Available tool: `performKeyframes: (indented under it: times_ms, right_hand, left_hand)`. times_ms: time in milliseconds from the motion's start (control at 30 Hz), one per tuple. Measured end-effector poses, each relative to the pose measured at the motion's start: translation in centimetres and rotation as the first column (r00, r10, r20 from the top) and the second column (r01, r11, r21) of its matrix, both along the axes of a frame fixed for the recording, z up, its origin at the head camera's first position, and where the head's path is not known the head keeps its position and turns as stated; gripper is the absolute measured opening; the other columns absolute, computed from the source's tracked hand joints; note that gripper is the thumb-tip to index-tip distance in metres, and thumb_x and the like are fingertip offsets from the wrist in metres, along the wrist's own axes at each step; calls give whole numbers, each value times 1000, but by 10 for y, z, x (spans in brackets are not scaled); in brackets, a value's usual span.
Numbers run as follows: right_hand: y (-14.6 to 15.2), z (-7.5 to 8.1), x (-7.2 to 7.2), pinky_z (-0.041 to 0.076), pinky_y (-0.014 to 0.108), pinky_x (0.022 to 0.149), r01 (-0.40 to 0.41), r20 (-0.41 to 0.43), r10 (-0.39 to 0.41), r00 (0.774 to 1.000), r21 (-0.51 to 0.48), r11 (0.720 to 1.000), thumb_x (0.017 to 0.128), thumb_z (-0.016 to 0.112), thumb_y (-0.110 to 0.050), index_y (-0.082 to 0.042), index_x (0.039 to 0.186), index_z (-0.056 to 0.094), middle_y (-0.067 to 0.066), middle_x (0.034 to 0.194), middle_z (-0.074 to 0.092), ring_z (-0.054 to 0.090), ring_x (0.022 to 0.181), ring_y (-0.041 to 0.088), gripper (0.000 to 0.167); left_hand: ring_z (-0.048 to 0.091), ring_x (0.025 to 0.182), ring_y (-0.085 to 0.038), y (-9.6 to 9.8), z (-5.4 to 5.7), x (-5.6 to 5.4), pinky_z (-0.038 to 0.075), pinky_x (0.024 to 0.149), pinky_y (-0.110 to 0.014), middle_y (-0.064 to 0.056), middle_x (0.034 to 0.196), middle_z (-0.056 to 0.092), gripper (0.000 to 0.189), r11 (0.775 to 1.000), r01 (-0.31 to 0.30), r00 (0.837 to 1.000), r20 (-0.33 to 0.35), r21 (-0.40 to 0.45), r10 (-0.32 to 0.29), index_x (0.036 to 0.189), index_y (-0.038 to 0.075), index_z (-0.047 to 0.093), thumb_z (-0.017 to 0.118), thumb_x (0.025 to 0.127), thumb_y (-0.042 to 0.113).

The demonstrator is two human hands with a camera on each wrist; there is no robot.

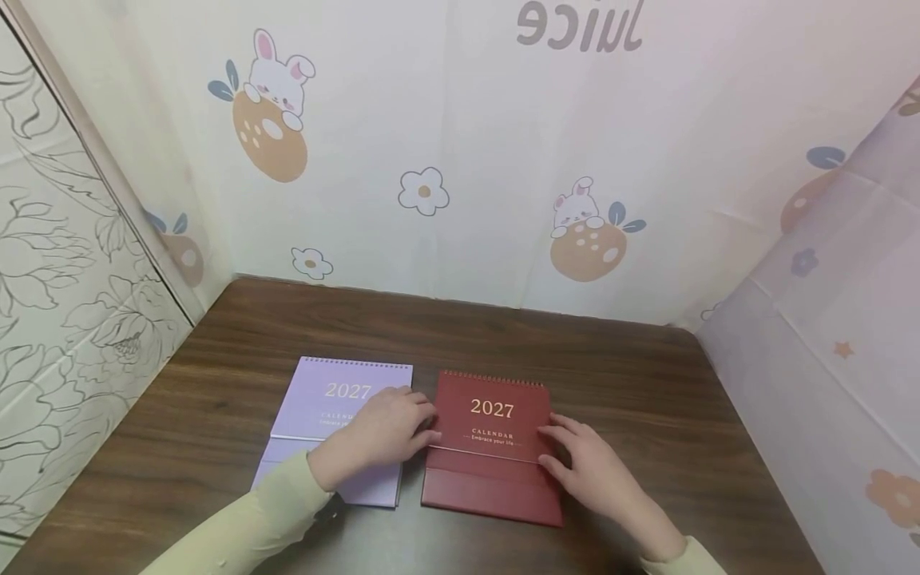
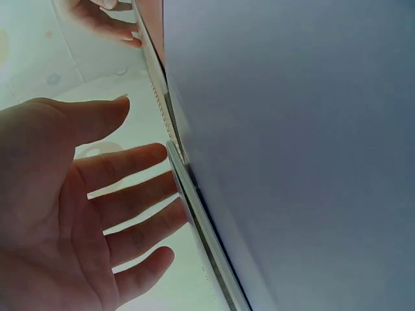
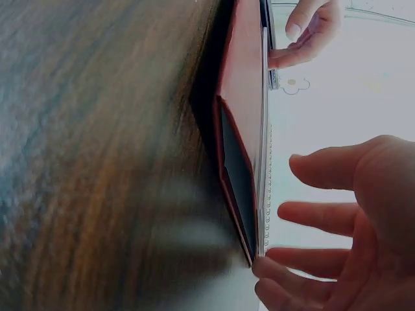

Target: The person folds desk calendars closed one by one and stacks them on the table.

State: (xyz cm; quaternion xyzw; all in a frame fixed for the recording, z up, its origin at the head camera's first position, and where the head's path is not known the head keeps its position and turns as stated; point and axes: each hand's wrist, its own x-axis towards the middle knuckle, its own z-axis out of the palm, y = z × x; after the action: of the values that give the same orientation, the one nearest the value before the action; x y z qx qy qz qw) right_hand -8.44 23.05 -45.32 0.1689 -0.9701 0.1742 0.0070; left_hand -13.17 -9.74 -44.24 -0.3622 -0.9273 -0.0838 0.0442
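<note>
A lilac desk calendar (image 1: 291, 463) marked 2027 lies at the left, partly covered by my left hand (image 1: 388, 423) and forearm. Beside it is a dark red 2027 desk calendar (image 1: 492, 479) with a ring binding along its far edge. My left hand reaches across the lilac one, its fingertips at the red calendar's left edge. In the left wrist view the left fingers (image 2: 130, 162) are nearly straight and spread. My right hand (image 1: 589, 467) is at the red calendar's right edge, fingers extended; in the right wrist view some fingertips (image 3: 267, 267) meet its corner.
Both calendars lie on a dark wood-grain table (image 1: 632, 391). A white curtain (image 1: 489, 120) with rabbit and fruit prints hangs behind the table and along the right. At the left stands a panel (image 1: 65, 263) with line-drawn flowers.
</note>
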Motion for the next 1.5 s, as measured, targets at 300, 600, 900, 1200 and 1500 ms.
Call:
performKeyframes:
  times_ms: [300,600,900,1200,1500]
  right_hand:
    - [-2,3,0,42,56,101,67,116,-63,991,-24,997,92,73,-26,-7,128,66,16,136,59,53,125,36,42]
    - [-2,2,1,40,57,102,49,133,-44,990,-38,998,93,71,-27,-5,131,65,20,140,55,51,127,37,45]
    - [-3,1,2,40,57,102,72,131,-61,990,-78,994,94,70,-29,-3,130,65,20,139,56,52,125,38,45]
    - [-2,2,2,40,58,101,109,144,-92,985,-121,987,94,70,-28,-3,130,65,19,138,57,53,123,38,44]
    - [-4,4,4,38,61,101,137,185,-102,977,-188,972,95,69,-26,-3,130,65,21,137,57,51,125,42,43]
  left_hand:
    - [67,100,-22,3,-4,3,51,89,-41,-4,108,74,43,999,12,999,45,31,-13,119,7,72,67,93,41]
    - [66,102,-22,5,-5,3,51,89,-41,-8,111,73,49,993,-41,987,157,112,23,124,3,69,64,95,43]
    - [63,110,-24,6,-4,0,48,96,-45,-8,111,69,51,891,-275,876,476,361,77,129,0,62,64,96,38]
    - [62,113,-24,8,-2,-5,45,99,-45,-1,106,69,62,704,-502,741,669,502,52,140,-9,48,69,94,27]
    - [55,76,-15,13,-8,-11,45,67,-30,-1,93,61,53,650,-518,745,667,556,23,131,-6,59,75,88,19]
